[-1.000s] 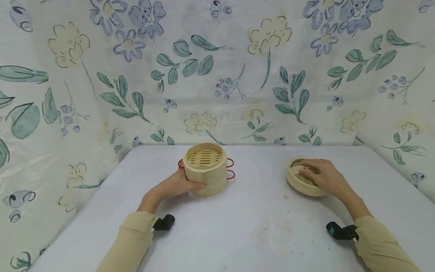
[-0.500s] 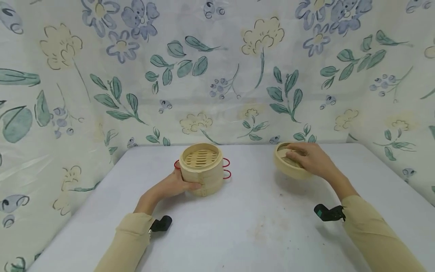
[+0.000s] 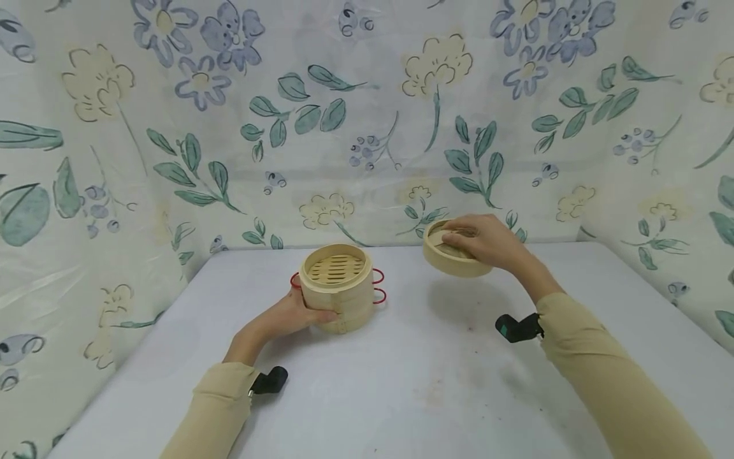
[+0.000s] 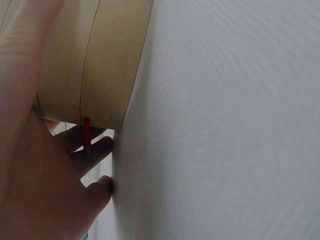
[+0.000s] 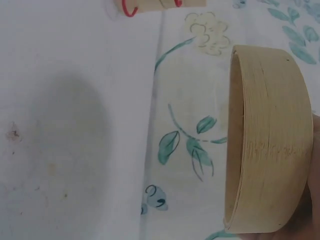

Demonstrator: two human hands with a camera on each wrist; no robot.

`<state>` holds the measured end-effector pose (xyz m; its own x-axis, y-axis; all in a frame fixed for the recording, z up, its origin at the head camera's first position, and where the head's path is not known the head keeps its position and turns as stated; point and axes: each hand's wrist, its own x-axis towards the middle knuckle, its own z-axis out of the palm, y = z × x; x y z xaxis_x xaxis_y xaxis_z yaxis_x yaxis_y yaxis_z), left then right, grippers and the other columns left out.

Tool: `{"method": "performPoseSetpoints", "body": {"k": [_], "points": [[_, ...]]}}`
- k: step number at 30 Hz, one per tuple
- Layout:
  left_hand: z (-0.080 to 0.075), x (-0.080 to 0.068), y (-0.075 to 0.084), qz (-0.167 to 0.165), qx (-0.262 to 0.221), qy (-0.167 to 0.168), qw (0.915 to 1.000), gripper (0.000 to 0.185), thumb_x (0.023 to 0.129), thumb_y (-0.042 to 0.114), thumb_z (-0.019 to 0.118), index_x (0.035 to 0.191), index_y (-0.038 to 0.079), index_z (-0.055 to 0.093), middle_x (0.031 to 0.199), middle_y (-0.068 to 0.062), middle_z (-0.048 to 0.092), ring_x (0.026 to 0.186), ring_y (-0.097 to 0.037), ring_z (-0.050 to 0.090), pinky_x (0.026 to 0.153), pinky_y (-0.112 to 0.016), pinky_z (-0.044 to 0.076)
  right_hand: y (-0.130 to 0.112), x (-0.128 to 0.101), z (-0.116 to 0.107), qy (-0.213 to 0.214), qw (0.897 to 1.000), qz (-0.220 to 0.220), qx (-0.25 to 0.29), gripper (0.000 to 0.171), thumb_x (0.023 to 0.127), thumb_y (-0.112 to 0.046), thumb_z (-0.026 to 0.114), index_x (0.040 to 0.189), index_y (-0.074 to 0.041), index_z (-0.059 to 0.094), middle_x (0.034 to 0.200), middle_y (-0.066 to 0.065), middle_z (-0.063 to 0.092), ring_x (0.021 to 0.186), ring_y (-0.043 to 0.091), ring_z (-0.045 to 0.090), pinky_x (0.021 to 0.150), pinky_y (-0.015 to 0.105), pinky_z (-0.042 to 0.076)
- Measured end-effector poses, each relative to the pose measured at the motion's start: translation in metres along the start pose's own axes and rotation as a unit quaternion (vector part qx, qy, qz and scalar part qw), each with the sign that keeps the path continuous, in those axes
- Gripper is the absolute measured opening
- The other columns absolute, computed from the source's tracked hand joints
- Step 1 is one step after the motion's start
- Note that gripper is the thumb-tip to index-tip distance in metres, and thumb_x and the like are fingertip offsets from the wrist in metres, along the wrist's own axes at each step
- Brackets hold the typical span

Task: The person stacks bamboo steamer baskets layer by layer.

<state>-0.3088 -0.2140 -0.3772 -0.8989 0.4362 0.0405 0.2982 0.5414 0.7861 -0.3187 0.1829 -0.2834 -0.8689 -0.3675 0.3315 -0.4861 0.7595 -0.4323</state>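
A bamboo steamer (image 3: 344, 299) with a slatted inside and red side loops stands on the white table, left of the middle. My left hand (image 3: 294, 315) grips its left side, thumb across the front; in the left wrist view the fingers (image 4: 95, 155) reach behind the steamer wall (image 4: 110, 65) near a red loop. To the right, my right hand (image 3: 484, 242) holds a round bamboo steamer lid (image 3: 455, 264) by its top, raised above the table with a shadow below. The right wrist view shows the lid's side wall (image 5: 272, 140) tipped edge-on, most of the hand hidden behind it.
The white table (image 3: 367, 395) has small brown specks and a faint stain right of the middle. A flower-printed sheet (image 3: 378, 127) hangs behind and along the sides. Black wrist cameras (image 3: 269, 381) sit at both tan sleeves.
My right hand has lifted the lid off the table and carried it left, toward the steamer. My left hand keeps its hold on the steamer; the head view has shifted slightly.
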Motion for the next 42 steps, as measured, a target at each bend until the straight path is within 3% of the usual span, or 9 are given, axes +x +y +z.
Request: {"method": "performPoseSetpoints", "body": {"k": [10,18,23,28,42], "points": [[0.0,-0.001,-0.002,-0.005,-0.001,0.001,1.0,0.098,0.079,0.034,0.083,0.152,0.017,0.019,0.149,-0.012,0.043,0.139,-0.031,0.037,0.116,-0.056,0.025,-0.045,0.035,0.006,-0.009,1.0,-0.022,0.005,0.04,0.097,-0.04,0.062,0.126,-0.013,0.068,0.128,0.01,0.066,0.123,0.03,0.057,0.104,0.05,0.043],[-0.001,0.0,-0.002,0.02,0.002,0.002,0.9998,0.094,0.08,0.03,0.083,0.151,0.015,0.023,0.147,-0.012,0.045,0.137,-0.03,0.039,0.115,-0.056,0.025,-0.076,0.057,0.029,-0.014,0.999,-0.038,0.001,0.037,0.096,-0.042,0.063,0.121,-0.016,0.072,0.124,0.005,0.068,0.121,0.026,0.058,0.103,0.044,0.044],[-0.001,0.0,-0.004,0.008,0.002,-0.004,1.0,0.096,0.08,0.033,0.082,0.152,0.018,0.02,0.15,-0.011,0.042,0.14,-0.03,0.037,0.116,-0.057,0.023,-0.094,0.069,0.043,-0.029,0.998,-0.056,-0.005,0.037,0.097,-0.043,0.061,0.121,-0.017,0.072,0.124,0.002,0.069,0.122,0.023,0.058,0.104,0.041,0.044],[0.001,0.002,-0.002,0.009,0.002,-0.01,0.9999,0.089,0.081,0.033,0.081,0.15,0.017,0.028,0.147,-0.009,0.046,0.136,-0.028,0.041,0.115,-0.054,0.027,-0.105,0.076,0.053,-0.035,0.998,-0.057,-0.01,0.038,0.097,-0.044,0.06,0.124,-0.019,0.07,0.125,-0.001,0.068,0.123,0.021,0.058,0.104,0.04,0.044],[0.0,-0.001,0.002,-0.001,0.001,-0.017,0.9998,0.079,0.082,0.034,0.08,0.142,0.016,0.032,0.141,-0.008,0.049,0.133,-0.027,0.044,0.113,-0.054,0.031,-0.145,0.09,0.091,-0.031,0.997,-0.04,-0.052,0.037,0.096,-0.052,0.057,0.124,-0.031,0.069,0.122,-0.01,0.069,0.126,0.028,0.052,0.101,0.049,0.044]]}}
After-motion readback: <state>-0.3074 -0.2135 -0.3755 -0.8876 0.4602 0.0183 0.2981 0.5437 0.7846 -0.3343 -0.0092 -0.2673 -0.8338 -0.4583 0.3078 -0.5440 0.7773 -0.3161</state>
